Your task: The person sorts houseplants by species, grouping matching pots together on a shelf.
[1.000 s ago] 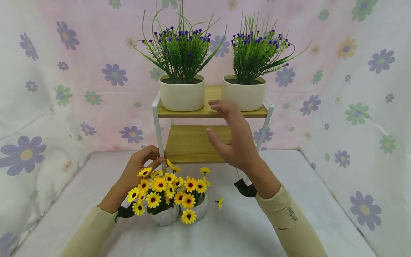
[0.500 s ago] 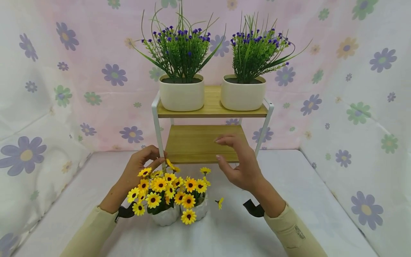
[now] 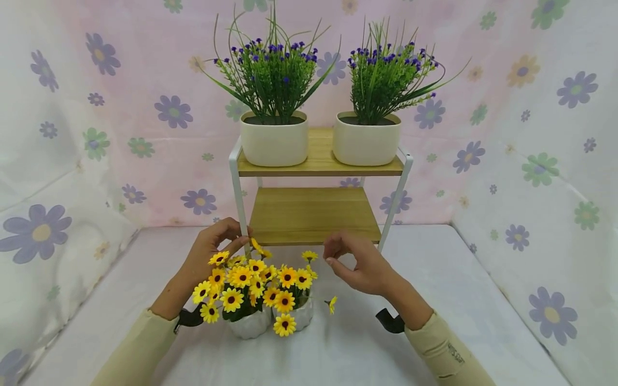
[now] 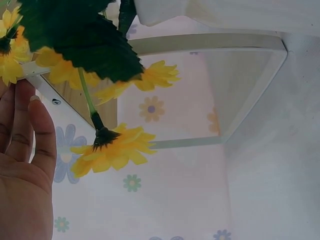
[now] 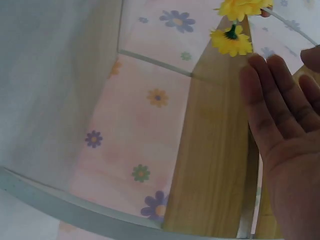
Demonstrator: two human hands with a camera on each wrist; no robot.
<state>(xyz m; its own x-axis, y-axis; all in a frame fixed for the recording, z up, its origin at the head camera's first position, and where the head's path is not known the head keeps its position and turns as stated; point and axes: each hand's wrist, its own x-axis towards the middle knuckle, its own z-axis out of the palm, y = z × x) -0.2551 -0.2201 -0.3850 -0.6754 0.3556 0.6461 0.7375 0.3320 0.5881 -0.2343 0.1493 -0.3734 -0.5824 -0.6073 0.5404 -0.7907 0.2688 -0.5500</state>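
My left hand [image 3: 208, 247] holds the lower left leg of the two-tier rack [image 3: 313, 212], thumb and fingers around the white frame. In the left wrist view its fingertips meet the frame beside yellow daisies [image 4: 117, 145]. My right hand [image 3: 361, 264] hovers in front of the lower board's right side, fingers loosely curled and holding nothing. Between the hands stand two small white pots, the left pot [image 3: 248, 324] and the right pot [image 3: 301, 315], filled with artificial yellow daisies [image 3: 241, 276]. The blooms partly cover the rack's left leg.
Two cream planters, a left planter [image 3: 274, 142] and a right planter [image 3: 367, 142], stand on the top board with purple flowers and grass. One daisy [image 3: 331, 304] sticks out low to the right of the pots. Flower-print cloth [image 3: 159, 161] walls in a white-covered table [image 3: 434, 300].
My right hand has come down from the top board to below the lower board's front edge, and its fingers have curled in. The left hand stays on the leg.
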